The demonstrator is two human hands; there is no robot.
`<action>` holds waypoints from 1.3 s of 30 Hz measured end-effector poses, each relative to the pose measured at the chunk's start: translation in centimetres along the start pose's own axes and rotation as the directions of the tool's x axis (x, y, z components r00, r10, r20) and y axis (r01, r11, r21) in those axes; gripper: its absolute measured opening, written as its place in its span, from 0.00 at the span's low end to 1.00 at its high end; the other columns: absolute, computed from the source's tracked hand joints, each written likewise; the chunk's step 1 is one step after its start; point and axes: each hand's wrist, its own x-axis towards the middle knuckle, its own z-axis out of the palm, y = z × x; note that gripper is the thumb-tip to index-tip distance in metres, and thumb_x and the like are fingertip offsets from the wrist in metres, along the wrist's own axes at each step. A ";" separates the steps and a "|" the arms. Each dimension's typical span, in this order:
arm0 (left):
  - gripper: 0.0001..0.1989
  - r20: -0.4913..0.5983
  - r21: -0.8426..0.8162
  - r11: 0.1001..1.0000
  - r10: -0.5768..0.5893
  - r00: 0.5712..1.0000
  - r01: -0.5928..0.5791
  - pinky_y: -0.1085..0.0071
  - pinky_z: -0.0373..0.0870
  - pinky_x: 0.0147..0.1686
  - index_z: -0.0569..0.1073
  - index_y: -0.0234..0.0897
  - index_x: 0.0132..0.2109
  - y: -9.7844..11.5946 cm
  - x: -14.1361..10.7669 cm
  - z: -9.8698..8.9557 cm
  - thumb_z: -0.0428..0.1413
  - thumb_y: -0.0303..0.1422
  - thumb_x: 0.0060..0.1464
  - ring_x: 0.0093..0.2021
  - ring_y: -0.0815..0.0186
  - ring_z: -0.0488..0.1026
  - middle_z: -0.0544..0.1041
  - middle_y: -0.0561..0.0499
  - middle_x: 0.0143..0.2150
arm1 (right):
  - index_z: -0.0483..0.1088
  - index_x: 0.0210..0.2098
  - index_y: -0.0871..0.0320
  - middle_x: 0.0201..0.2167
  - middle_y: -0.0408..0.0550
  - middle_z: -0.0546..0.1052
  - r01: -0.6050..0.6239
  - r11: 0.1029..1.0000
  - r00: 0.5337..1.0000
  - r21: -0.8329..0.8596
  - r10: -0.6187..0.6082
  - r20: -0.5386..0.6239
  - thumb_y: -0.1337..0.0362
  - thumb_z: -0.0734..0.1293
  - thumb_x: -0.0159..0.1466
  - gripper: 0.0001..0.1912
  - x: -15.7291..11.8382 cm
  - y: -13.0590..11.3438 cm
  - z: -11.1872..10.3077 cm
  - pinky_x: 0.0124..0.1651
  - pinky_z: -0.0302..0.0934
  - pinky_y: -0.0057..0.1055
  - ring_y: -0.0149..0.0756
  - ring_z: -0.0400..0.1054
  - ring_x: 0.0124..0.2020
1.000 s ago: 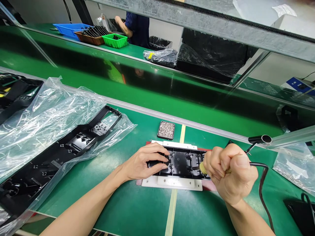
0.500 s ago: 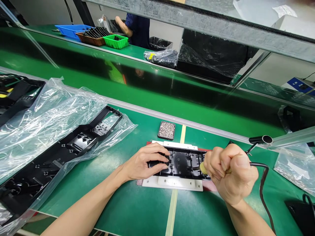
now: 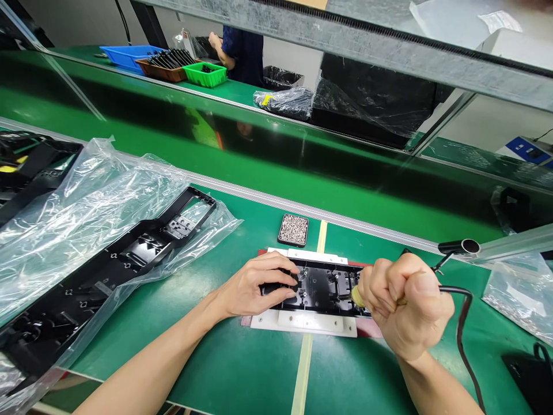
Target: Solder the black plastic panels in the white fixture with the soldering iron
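Green bench [image 3: 242,369] runs under everything. Left on it, a clear bag [image 3: 82,207] with a long black frame [image 3: 108,265] lying partly inside. Centre, a white jig [image 3: 302,321] carries a black part [image 3: 322,285]. Left hand [image 3: 254,286] lies loosely curled, fingers spread, fingertips pressing the part's left end. Right hand [image 3: 406,302] is a tight fist around a corded driver [image 3: 358,297], tip at the part's right end; cable [image 3: 464,328] trails off right. Just beyond the jig, a small screw tray [image 3: 293,229]. Far bench: another person [image 3: 239,49] beside coloured bins [image 3: 204,73].
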 end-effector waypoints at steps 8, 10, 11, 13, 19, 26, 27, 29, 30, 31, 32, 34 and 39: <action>0.05 0.006 -0.015 1.000 0.004 1.000 -0.004 0.57 0.75 0.53 0.82 0.36 0.46 -0.1 -0.1 0.1 0.62 0.28 0.63 0.49 0.58 0.79 0.82 0.41 0.50 | 0.59 0.22 0.56 0.14 0.36 0.53 -0.003 1.000 1.000 -0.001 0.003 -0.002 0.54 0.62 0.72 0.23 0.0 0.0 0.1 0.16 0.45 0.23 0.26 0.44 0.15; 0.05 0.004 -0.015 1.000 0.002 1.000 -0.002 0.57 0.75 0.53 0.82 0.36 0.46 -0.1 -0.1 0.1 0.63 0.28 0.63 0.49 0.58 0.79 0.82 0.42 0.49 | 0.58 0.22 0.56 0.14 0.36 0.53 0.002 1.000 1.000 -0.006 -0.002 -0.009 0.55 0.62 0.72 0.23 0.0 0.0 0.1 0.16 0.44 0.22 0.26 0.44 0.15; 0.05 0.004 -0.016 1.000 0.001 1.000 -0.001 0.57 0.75 0.53 0.82 0.36 0.46 -0.1 -0.1 0.1 0.63 0.29 0.63 0.49 0.58 0.79 0.82 0.42 0.49 | 0.58 0.22 0.55 0.14 0.36 0.53 0.002 1.000 1.000 -0.008 -0.003 -0.012 0.55 0.62 0.72 0.23 0.0 0.0 0.1 0.16 0.44 0.22 0.26 0.44 0.15; 0.05 0.004 -0.015 1.000 0.000 1.000 0.000 0.57 0.75 0.53 0.82 0.36 0.45 -0.1 -0.1 0.1 0.62 0.29 0.63 0.49 0.58 0.79 0.82 0.42 0.49 | 0.58 0.22 0.55 0.14 0.36 0.52 0.001 1.000 1.000 -0.008 -0.001 -0.015 0.56 0.61 0.71 0.22 0.0 0.0 0.2 0.16 0.44 0.22 0.26 0.44 0.15; 0.05 0.005 -0.008 1.000 -0.002 1.000 0.002 0.57 0.75 0.53 0.82 0.36 0.45 -0.1 0.0 0.0 0.62 0.29 0.63 0.48 0.58 0.79 0.82 0.42 0.49 | 0.57 0.22 0.56 0.14 0.36 0.53 0.011 1.000 1.000 -0.006 -0.011 -0.024 0.53 0.63 0.72 0.24 0.0 0.1 0.1 0.16 0.45 0.22 0.25 0.44 0.15; 0.05 0.004 -0.016 1.000 0.001 1.000 -0.001 0.58 0.74 0.53 0.82 0.36 0.45 -0.1 -0.1 0.1 0.63 0.28 0.63 0.49 0.59 0.79 0.82 0.42 0.49 | 0.58 0.21 0.56 0.14 0.36 0.53 0.012 1.000 0.999 -0.012 -0.012 -0.038 0.54 0.62 0.72 0.24 0.0 0.2 0.0 0.17 0.46 0.21 0.25 0.45 0.16; 0.05 0.004 -0.016 1.000 0.003 1.000 -0.003 0.58 0.74 0.53 0.82 0.35 0.46 -0.1 -0.1 0.1 0.63 0.28 0.63 0.49 0.59 0.79 0.82 0.42 0.49 | 0.58 0.21 0.56 0.14 0.36 0.53 0.013 1.000 0.999 -0.014 -0.013 -0.037 0.55 0.62 0.72 0.24 0.0 0.2 0.0 0.17 0.46 0.21 0.25 0.45 0.16; 0.05 0.006 -0.015 1.000 0.003 1.000 -0.003 0.59 0.74 0.53 0.82 0.35 0.46 -0.1 -0.1 0.0 0.63 0.28 0.63 0.49 0.59 0.79 0.82 0.42 0.49 | 0.58 0.21 0.57 0.14 0.36 0.54 0.015 1.000 0.999 -0.014 -0.016 -0.036 0.55 0.62 0.72 0.24 0.0 0.2 0.0 0.17 0.46 0.21 0.25 0.45 0.16; 0.05 0.007 -0.014 1.000 0.003 1.000 -0.003 0.59 0.74 0.53 0.82 0.36 0.46 -0.1 -0.1 0.0 0.63 0.28 0.63 0.49 0.59 0.79 0.82 0.42 0.49 | 0.58 0.21 0.57 0.14 0.36 0.54 0.015 1.000 0.999 -0.012 -0.016 -0.037 0.55 0.63 0.72 0.24 0.0 0.2 0.0 0.17 0.46 0.21 0.25 0.45 0.16; 0.05 0.008 -0.013 1.000 0.002 1.000 -0.002 0.59 0.74 0.53 0.82 0.36 0.46 -0.1 -0.1 0.0 0.63 0.28 0.63 0.49 0.60 0.79 0.82 0.43 0.49 | 0.58 0.21 0.57 0.14 0.36 0.54 0.013 1.000 0.999 -0.009 -0.013 -0.038 0.54 0.63 0.72 0.24 0.0 0.2 0.0 0.17 0.46 0.22 0.25 0.46 0.16; 0.05 0.008 -0.013 1.000 0.001 1.000 -0.001 0.59 0.74 0.53 0.82 0.36 0.46 -0.1 -0.1 0.0 0.63 0.28 0.63 0.49 0.59 0.79 0.82 0.43 0.49 | 0.58 0.21 0.56 0.14 0.36 0.54 0.010 1.000 0.999 -0.007 -0.010 -0.039 0.54 0.63 0.72 0.24 -0.1 0.2 0.0 0.17 0.46 0.22 0.25 0.46 0.16; 0.05 0.009 -0.012 1.000 -0.002 1.000 0.002 0.59 0.74 0.53 0.82 0.36 0.46 -0.2 -0.1 0.0 0.63 0.28 0.63 0.49 0.59 0.79 0.82 0.43 0.50 | 0.58 0.21 0.56 0.14 0.36 0.53 0.004 1.000 0.999 -0.004 -0.004 -0.042 0.53 0.64 0.71 0.25 -0.1 0.3 -0.1 0.17 0.46 0.22 0.25 0.45 0.16; 0.05 0.008 -0.008 1.000 -0.005 1.000 0.005 0.59 0.74 0.53 0.82 0.36 0.45 -0.1 -0.1 0.0 0.63 0.28 0.63 0.49 0.59 0.79 0.82 0.43 0.49 | 0.58 0.21 0.56 0.14 0.36 0.53 0.011 1.000 0.999 -0.007 -0.011 -0.030 0.52 0.64 0.71 0.25 -0.1 0.2 -0.1 0.16 0.46 0.22 0.25 0.45 0.16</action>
